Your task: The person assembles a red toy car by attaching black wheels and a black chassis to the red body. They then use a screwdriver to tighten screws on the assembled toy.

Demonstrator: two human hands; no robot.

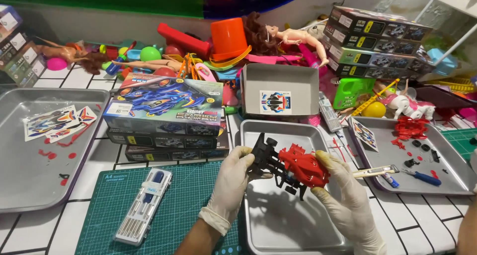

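Gripping a red-and-black toy car (293,166) between them, both hands, left (232,181) and right (343,190), seemingly above the tray (278,225).

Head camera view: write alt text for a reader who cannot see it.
Two gloved hands, left hand and right hand, hold a toy car chassis with a red body shell above a metal tray. A screwdriver set lies on a green cutting mat at left, with stacked model car boxes and scattered toys behind.

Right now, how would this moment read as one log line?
left hand: holds black car frame | right hand: holds red car shell | over metal tray
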